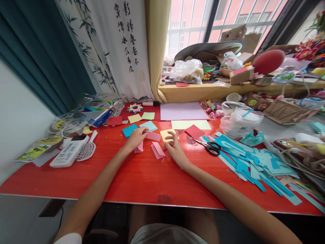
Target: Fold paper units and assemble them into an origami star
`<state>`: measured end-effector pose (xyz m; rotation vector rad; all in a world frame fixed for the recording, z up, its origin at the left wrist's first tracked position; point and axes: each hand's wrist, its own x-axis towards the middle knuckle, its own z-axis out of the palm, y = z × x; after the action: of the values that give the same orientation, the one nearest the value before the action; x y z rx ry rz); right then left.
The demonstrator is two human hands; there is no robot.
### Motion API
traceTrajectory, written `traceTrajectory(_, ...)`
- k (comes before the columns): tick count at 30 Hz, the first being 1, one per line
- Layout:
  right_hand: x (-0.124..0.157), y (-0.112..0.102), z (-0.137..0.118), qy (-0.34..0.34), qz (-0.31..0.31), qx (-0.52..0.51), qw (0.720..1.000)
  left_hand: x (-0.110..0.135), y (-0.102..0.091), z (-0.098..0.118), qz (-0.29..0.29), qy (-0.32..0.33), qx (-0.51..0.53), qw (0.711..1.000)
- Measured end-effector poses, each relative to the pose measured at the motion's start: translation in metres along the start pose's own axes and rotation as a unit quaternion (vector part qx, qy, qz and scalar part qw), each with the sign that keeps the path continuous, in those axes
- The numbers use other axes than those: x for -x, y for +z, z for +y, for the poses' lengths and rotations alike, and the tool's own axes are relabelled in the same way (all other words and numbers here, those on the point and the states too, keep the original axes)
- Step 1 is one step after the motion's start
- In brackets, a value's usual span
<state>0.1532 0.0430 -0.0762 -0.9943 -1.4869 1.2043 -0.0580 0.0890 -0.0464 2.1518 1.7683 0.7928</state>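
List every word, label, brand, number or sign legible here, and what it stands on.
"影掃": right column of brushed characters on the white hanging.
"潭水": left column, same hanging; its other characters I cannot read surely.
Blue lettering on the white container: too blurred.
Print on the yellow-green packet, blue box and bagged white cup: too small or blurred.
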Motion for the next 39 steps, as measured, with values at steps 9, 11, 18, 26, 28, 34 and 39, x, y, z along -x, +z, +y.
traceTrajectory(9,0.000,0.000,0.000,0.000,-0.005,0.000,1.000,0.006,-0.007,0.009,-0.012,0.043,-0.144,0.989)
traceTrajectory(11,0.000,0.000,0.000,0.001,-0.007,0.003,1.000,0.005,-0.007,0.007,-0.013,0.045,-0.160,0.986)
traceTrajectory(18,0.000,0.000,-0.001,0.004,-0.014,0.010,1.000,0.004,-0.005,0.004,-0.019,0.047,-0.193,0.980)
traceTrajectory(26,0.002,0.000,-0.005,-0.001,-0.018,0.004,1.000,0.004,-0.009,0.004,-0.006,0.025,-0.209,0.977)
traceTrajectory(28,0.002,0.000,-0.004,-0.002,-0.017,0.004,1.000,0.003,-0.010,0.003,-0.004,0.017,-0.209,0.978)
traceTrajectory(34,0.002,0.000,-0.003,-0.001,-0.023,0.004,1.000,0.002,-0.011,0.001,-0.024,-0.001,-0.191,0.981)
traceTrajectory(39,0.003,0.000,-0.004,0.000,-0.026,0.009,1.000,0.001,-0.012,0.001,-0.046,-0.009,-0.162,0.986)
